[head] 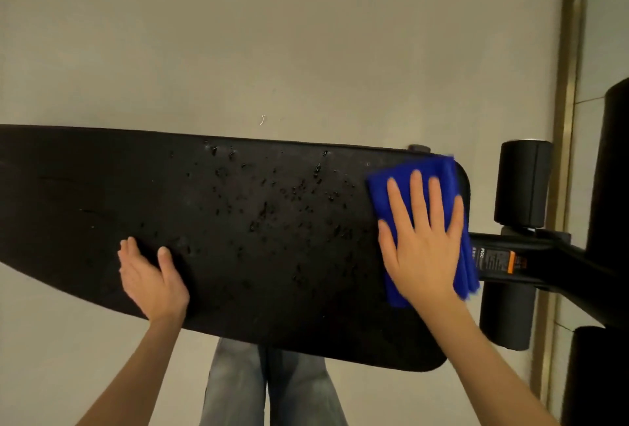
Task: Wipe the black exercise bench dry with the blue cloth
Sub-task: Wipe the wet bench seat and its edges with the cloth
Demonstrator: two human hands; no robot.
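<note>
currently your right hand (422,242) lies flat, fingers straight and spread, pressing the folded blue cloth (422,184) onto the right end of the black bench (238,221). the cloth sits under your palm and fingers, its edges showing past them above and to the right. water drops (272,201) dot the middle of the pad. your left hand (151,276) rests open at the near edge, thumb on top, holding nothing.

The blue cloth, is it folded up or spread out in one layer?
Folded. The blue cloth shows several stacked layers along one edge, under the flat right hand on the bench.
</note>
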